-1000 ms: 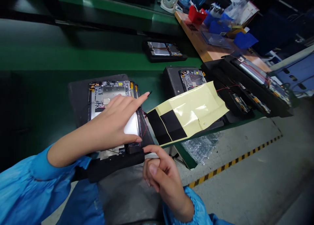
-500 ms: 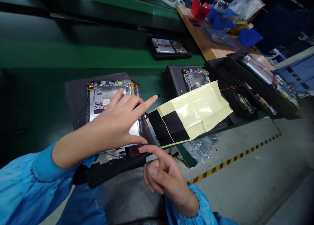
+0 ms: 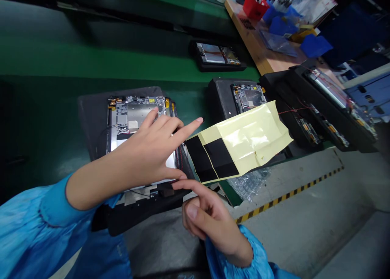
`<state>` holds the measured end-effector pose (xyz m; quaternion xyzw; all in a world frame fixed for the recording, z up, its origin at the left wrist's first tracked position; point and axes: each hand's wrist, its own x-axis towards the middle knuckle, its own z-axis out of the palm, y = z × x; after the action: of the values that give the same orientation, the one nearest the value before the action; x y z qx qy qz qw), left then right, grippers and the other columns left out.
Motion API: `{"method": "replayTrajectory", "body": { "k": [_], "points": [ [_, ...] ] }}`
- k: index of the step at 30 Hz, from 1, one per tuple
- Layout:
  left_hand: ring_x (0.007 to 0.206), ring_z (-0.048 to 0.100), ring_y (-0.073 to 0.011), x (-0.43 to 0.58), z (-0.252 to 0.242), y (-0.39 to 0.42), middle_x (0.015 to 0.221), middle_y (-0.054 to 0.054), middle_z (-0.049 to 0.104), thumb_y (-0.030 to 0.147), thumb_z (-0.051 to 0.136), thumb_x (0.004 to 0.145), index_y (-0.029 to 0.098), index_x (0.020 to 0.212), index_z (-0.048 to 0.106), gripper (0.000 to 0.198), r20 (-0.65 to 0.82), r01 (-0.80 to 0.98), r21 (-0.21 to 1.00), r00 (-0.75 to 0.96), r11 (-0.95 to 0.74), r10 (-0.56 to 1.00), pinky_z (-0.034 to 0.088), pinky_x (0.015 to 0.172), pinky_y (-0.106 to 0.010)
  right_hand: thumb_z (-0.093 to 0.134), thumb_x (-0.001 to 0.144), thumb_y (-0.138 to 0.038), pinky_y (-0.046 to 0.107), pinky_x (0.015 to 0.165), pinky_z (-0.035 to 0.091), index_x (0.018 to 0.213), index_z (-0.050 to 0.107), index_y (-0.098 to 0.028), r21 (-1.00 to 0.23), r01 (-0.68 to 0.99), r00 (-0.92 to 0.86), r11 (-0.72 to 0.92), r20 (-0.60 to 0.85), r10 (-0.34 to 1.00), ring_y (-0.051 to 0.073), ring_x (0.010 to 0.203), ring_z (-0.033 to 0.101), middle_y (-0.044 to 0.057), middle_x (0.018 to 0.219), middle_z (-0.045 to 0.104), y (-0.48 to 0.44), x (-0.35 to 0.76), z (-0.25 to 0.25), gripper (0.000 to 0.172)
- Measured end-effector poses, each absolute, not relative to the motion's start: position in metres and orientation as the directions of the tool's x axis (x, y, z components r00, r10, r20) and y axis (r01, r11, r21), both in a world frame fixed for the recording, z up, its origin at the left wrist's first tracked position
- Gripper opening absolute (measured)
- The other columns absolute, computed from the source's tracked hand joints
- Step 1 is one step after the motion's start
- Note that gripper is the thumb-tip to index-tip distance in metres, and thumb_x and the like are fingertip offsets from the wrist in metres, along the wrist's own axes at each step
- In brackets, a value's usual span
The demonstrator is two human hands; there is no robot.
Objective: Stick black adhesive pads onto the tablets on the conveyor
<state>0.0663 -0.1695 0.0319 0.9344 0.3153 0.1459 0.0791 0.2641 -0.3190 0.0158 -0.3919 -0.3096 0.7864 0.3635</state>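
My left hand [image 3: 146, 149] lies palm down over an opened tablet-like device [image 3: 137, 112], fingers spread, covering part of its circuit board and silver battery area. A tiny black piece [image 3: 203, 120] shows at its index fingertip. Close to the left thumb, the stretched index finger of my right hand [image 3: 210, 214] touches a small black strip [image 3: 165, 189] along the device's near edge. The other right fingers are curled with the thumb over them, and nothing shows in them. Beside both hands lies a yellow backing sheet [image 3: 250, 137] carrying two black adhesive patches [image 3: 221, 158].
Under the device is a dark foam pad [image 3: 91, 120] on the green bench [image 3: 36, 108]. More opened devices stand on black blocks, one at the back [image 3: 217, 53] and several to the right. A wooden table [image 3: 258, 55] holds red and blue bins. Clear plastic wrap [image 3: 250, 184] hangs near the bench edge.
The whole view has shifted slightly. Both hands keep nearly the same pose over the device, with the right index finger still at the black strip.
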Motion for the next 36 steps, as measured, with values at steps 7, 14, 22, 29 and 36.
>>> {"method": "replayTrajectory", "body": {
  "k": [7, 14, 22, 29, 36],
  "points": [
    [0.112, 0.065, -0.0377, 0.068, 0.031, -0.171, 0.119, -0.016, 0.07, 0.062, 0.091, 0.079, 0.013, 0.172, 0.039, 0.116, 0.267, 0.567, 0.236, 0.743, -0.789, 0.614, 0.042, 0.122, -0.069, 0.077, 0.103, -0.055, 0.022, 0.049, 0.029, 0.141, 0.065, -0.019, -0.81, -0.322, -0.337, -0.491, -0.386, 0.859, 0.006, 0.044, 0.032, -0.015, 0.054, 0.042, -0.327, 0.258, 0.014, 0.053],
    [0.11, 0.066, -0.0382, 0.068, 0.031, -0.17, 0.118, -0.015, 0.07, 0.066, 0.091, 0.078, 0.014, 0.173, 0.038, 0.12, 0.257, 0.572, 0.218, 0.748, -0.791, 0.612, 0.043, 0.121, -0.071, 0.076, 0.103, -0.058, 0.022, 0.049, 0.03, 0.136, 0.066, -0.02, -0.818, -0.315, -0.248, -0.481, -0.418, 0.874, 0.007, 0.044, 0.029, -0.015, 0.051, 0.041, -0.33, 0.255, 0.015, 0.051],
    [0.112, 0.066, -0.0384, 0.069, 0.032, -0.171, 0.119, -0.016, 0.07, 0.063, 0.089, 0.081, 0.013, 0.172, 0.038, 0.116, 0.254, 0.575, 0.209, 0.749, -0.791, 0.611, 0.043, 0.121, -0.069, 0.075, 0.103, -0.059, 0.023, 0.051, 0.035, 0.136, 0.068, -0.019, -0.838, -0.286, -0.206, -0.465, -0.42, 0.884, 0.008, 0.045, 0.035, -0.014, 0.051, 0.044, -0.331, 0.257, 0.016, 0.052],
    [0.116, 0.065, -0.0405, 0.062, 0.032, -0.175, 0.123, -0.017, 0.068, 0.062, 0.078, 0.092, 0.015, 0.175, 0.031, 0.106, 0.259, 0.556, 0.256, 0.749, -0.791, 0.61, 0.04, 0.123, -0.074, 0.074, 0.106, -0.056, 0.022, 0.049, 0.025, 0.14, 0.069, -0.02, -0.846, -0.226, -0.207, -0.483, -0.443, 0.873, 0.006, 0.047, 0.03, -0.012, 0.057, 0.044, -0.332, 0.258, 0.02, 0.05],
    [0.144, 0.055, -0.0396, 0.03, 0.025, -0.201, 0.145, -0.014, 0.059, 0.065, 0.043, 0.111, 0.036, 0.178, 0.013, 0.079, 0.246, 0.509, 0.445, 0.722, -0.737, 0.647, 0.017, 0.135, -0.08, 0.074, 0.106, -0.055, 0.022, 0.051, 0.028, 0.145, 0.069, -0.023, -0.857, -0.192, -0.221, -0.479, -0.438, 0.872, 0.007, 0.053, 0.036, -0.01, 0.062, 0.046, -0.334, 0.26, 0.021, 0.05]
  ]
}}
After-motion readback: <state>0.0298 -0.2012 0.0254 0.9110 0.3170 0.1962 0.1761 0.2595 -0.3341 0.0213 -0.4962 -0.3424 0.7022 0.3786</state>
